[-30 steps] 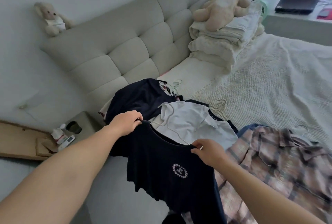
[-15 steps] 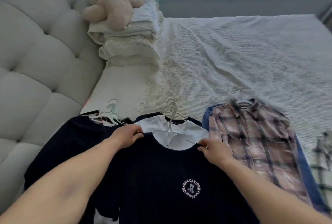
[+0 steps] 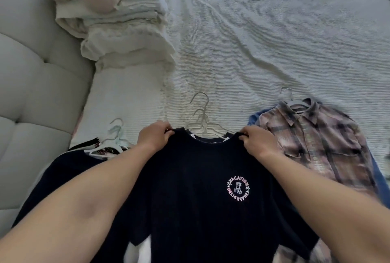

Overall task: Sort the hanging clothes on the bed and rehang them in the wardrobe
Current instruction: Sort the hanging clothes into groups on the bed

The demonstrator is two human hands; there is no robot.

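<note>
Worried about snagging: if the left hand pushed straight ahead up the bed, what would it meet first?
Probably bare bedspread; the white hangers lie just right of the left hand, though depth is unclear.

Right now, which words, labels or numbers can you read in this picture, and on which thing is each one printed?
"VACATION": upper arc of the round print on the navy T-shirt that the left hand and right hand grip at the shoulders.
"RE LA XED": stacked in the middle of the print.
"DELIGHTFUL": lower arc, slightly blurred.
Neck tag inside the collar: too small to read.
Nothing else bears text.
</note>
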